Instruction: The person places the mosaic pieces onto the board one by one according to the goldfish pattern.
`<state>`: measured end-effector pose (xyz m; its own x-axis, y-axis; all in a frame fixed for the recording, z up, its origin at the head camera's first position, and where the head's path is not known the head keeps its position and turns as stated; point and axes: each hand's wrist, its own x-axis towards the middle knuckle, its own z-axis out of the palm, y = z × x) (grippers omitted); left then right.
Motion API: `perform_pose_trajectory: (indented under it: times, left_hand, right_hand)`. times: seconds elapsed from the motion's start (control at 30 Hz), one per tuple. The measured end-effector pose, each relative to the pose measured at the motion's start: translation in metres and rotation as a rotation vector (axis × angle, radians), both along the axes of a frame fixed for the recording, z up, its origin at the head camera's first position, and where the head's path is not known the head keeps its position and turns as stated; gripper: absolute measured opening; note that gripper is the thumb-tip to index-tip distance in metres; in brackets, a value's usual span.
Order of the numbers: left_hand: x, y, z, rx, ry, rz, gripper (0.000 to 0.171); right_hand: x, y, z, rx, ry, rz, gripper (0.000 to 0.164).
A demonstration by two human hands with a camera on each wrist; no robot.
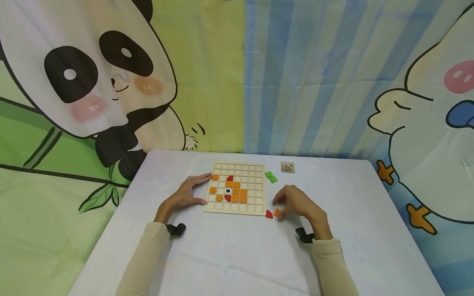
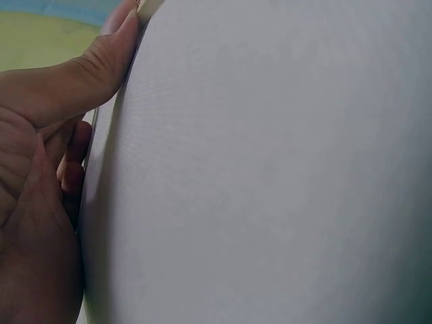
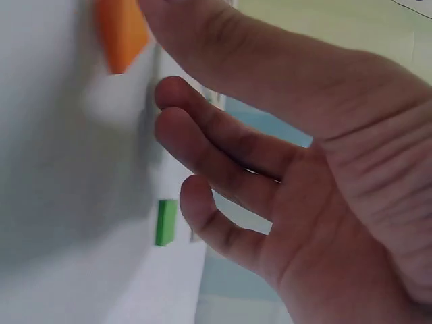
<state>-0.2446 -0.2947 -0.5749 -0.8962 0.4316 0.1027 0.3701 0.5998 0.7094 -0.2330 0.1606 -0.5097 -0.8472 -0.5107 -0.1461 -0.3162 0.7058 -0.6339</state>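
Note:
A wooden grid board (image 1: 257, 187) lies flat on the table. On its left half are orange squares (image 1: 236, 199), several orange discs (image 1: 215, 177), red quarter-circles (image 1: 230, 178) and an eye tile (image 1: 228, 191). My left hand (image 1: 184, 194) rests at the board's left edge, thumb and fingers spread along it. To the right of the board, my right hand (image 1: 296, 202) hovers with loosely bent fingers, its thumb beside a loose orange tile (image 1: 277, 212). That tile also shows near the thumb in the right wrist view. Beside it lies a red quarter-circle tile (image 1: 268, 214).
Two green tiles (image 1: 273, 179) lie off the board's upper right side. A small patterned card (image 1: 287, 167) is farther back on the white table (image 1: 229, 255). Behind the table's far edge hang cartoon-printed curtains (image 1: 303, 82).

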Motion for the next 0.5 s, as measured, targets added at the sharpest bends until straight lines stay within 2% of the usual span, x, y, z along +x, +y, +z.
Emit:
perform_pose_trajectory:
  times: [0.1,0.23,0.37,0.5]
  left_hand:
    - [0.002,0.001,0.004,0.008,-0.029,0.006,0.105]
    - [0.003,0.001,0.002,0.015,0.007,-0.007,0.104]
    - [0.004,0.0,0.0,0.02,0.047,-0.01,0.105]
    - [0.003,0.001,0.002,0.019,0.009,-0.006,0.104]
  right_hand:
    - [0.005,0.004,-0.007,-0.018,0.001,0.034,0.034]
    - [0.01,0.006,-0.011,-0.063,0.039,0.059,0.025]
    - [0.013,0.008,-0.013,-0.059,0.087,0.015,0.025]
    - [0.014,0.012,-0.015,-0.03,0.112,-0.027,0.021]
